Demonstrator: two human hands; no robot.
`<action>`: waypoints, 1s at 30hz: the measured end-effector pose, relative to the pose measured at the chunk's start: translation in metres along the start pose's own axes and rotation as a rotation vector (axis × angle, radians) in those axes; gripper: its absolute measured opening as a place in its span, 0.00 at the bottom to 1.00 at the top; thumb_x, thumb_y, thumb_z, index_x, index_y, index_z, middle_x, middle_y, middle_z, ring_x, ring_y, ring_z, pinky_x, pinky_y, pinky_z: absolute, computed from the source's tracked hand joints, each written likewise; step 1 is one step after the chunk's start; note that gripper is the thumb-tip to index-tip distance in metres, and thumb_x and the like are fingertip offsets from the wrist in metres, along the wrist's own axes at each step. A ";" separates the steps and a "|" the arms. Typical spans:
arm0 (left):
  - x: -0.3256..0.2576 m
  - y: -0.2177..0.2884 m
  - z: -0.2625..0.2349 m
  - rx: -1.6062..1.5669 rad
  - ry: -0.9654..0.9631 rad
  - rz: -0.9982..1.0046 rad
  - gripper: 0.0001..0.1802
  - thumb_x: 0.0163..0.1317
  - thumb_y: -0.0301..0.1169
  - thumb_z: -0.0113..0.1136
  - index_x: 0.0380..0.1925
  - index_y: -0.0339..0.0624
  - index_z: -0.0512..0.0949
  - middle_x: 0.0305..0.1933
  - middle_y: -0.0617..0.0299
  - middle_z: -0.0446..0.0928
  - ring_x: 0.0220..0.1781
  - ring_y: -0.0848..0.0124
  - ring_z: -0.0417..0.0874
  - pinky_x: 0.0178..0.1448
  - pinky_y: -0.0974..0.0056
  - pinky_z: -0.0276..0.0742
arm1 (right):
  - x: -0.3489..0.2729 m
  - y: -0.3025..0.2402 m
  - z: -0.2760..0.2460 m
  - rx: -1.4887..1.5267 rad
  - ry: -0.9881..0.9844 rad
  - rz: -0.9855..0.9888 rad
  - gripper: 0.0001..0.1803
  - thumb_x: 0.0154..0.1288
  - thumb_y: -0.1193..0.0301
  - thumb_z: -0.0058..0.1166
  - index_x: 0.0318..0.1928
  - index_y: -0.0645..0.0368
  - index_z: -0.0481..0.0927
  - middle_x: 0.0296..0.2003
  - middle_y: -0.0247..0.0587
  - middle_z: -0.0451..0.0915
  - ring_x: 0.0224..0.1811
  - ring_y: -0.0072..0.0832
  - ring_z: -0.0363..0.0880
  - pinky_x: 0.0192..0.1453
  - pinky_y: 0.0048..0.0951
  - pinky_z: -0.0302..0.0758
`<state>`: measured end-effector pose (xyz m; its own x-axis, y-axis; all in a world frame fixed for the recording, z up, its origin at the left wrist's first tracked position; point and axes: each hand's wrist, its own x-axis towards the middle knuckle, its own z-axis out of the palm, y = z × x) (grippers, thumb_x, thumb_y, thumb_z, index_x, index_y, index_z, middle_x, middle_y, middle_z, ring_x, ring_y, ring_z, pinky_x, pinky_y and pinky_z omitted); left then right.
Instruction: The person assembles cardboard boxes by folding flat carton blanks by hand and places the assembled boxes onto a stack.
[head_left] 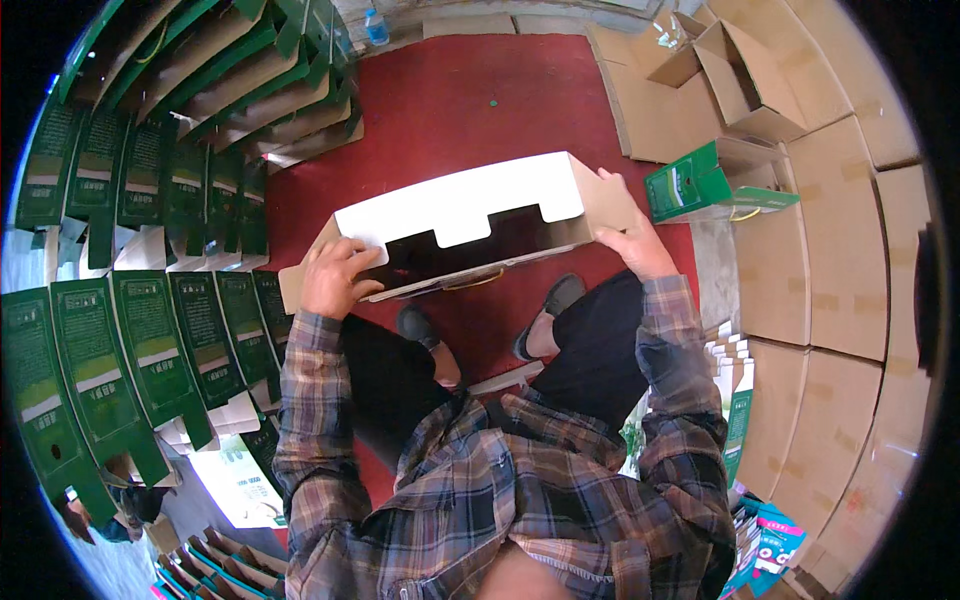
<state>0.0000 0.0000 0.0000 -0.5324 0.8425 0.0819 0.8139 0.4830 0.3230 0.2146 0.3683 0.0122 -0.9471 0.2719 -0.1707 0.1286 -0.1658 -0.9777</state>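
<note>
A long cardboard box [460, 205] is held out in front of me above the red floor, one end in each hand. Its top panel is white with cut-out tabs along the near edge, and a dark opening shows beneath them. A yellowish cord handle hangs on its near side. My left hand [335, 278] grips the left end, fingers bent over the white panel's corner. At the right end, my right hand [632, 230] is closed around the brown side flap. Some of its fingertips are hidden behind the cardboard.
Green printed boxes [160, 340] stand in rows on the left, with more stacked behind. Large brown cartons [840, 250] line the right side. A green box [690, 185] and an open brown carton [745, 75] sit at the far right. A water bottle [376, 27] stands at the back.
</note>
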 end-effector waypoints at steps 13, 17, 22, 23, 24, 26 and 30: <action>-0.034 0.030 -0.024 0.122 0.775 -0.209 0.19 0.51 0.27 0.62 0.46 0.41 0.77 0.49 0.56 0.72 0.55 0.58 0.71 0.62 0.58 0.62 | 0.015 0.007 0.013 -0.643 -0.150 -0.012 0.24 0.69 0.61 0.43 0.60 0.61 0.68 0.69 0.46 0.50 0.71 0.36 0.48 0.70 0.34 0.50; -0.063 0.039 0.019 -0.733 0.997 -0.466 0.40 0.60 0.37 0.57 0.66 0.36 0.48 0.64 0.53 0.58 0.64 0.61 0.63 0.68 0.58 0.56 | 0.015 0.005 0.014 -0.665 -0.195 -0.036 0.24 0.69 0.62 0.43 0.62 0.61 0.66 0.70 0.44 0.47 0.72 0.36 0.47 0.70 0.34 0.50; -0.037 0.053 0.025 -0.594 0.517 -0.182 0.63 0.42 0.55 0.68 0.67 0.34 0.43 0.61 0.48 0.65 0.63 0.56 0.66 0.65 0.57 0.60 | 0.015 0.004 0.015 -0.643 -0.193 -0.005 0.24 0.70 0.62 0.41 0.62 0.61 0.65 0.70 0.45 0.47 0.71 0.36 0.48 0.70 0.34 0.50; -0.029 0.056 0.026 -0.490 0.498 -0.171 0.56 0.42 0.48 0.70 0.66 0.36 0.50 0.58 0.49 0.69 0.59 0.53 0.69 0.63 0.56 0.63 | 0.016 0.005 0.015 -0.644 -0.185 -0.002 0.24 0.70 0.62 0.41 0.62 0.61 0.65 0.70 0.45 0.47 0.71 0.36 0.48 0.70 0.34 0.50; -0.022 0.050 0.029 -0.363 0.423 -0.162 0.51 0.44 0.44 0.70 0.65 0.37 0.54 0.55 0.49 0.71 0.56 0.54 0.71 0.61 0.56 0.64 | 0.018 0.007 0.014 -0.665 -0.173 -0.040 0.24 0.70 0.62 0.41 0.61 0.62 0.66 0.70 0.46 0.49 0.71 0.37 0.48 0.69 0.34 0.51; -0.013 0.048 0.036 -0.377 0.422 -0.240 0.38 0.50 0.36 0.66 0.61 0.40 0.63 0.47 0.51 0.75 0.49 0.55 0.74 0.54 0.57 0.68 | 0.019 0.013 0.013 -0.689 -0.151 -0.075 0.24 0.70 0.62 0.40 0.60 0.63 0.67 0.69 0.46 0.50 0.71 0.39 0.49 0.69 0.34 0.53; 0.004 0.059 0.041 -0.304 0.488 -0.465 0.31 0.52 0.31 0.63 0.59 0.46 0.67 0.45 0.54 0.75 0.49 0.55 0.72 0.54 0.55 0.66 | 0.022 0.019 0.023 -0.859 0.033 -0.181 0.22 0.65 0.67 0.47 0.59 0.55 0.70 0.65 0.48 0.59 0.66 0.42 0.57 0.66 0.36 0.58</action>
<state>0.0556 0.0420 -0.0194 -0.9073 0.3309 0.2596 0.4162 0.6174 0.6676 0.1893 0.3494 -0.0073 -0.9670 0.2545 0.0059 0.1665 0.6497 -0.7417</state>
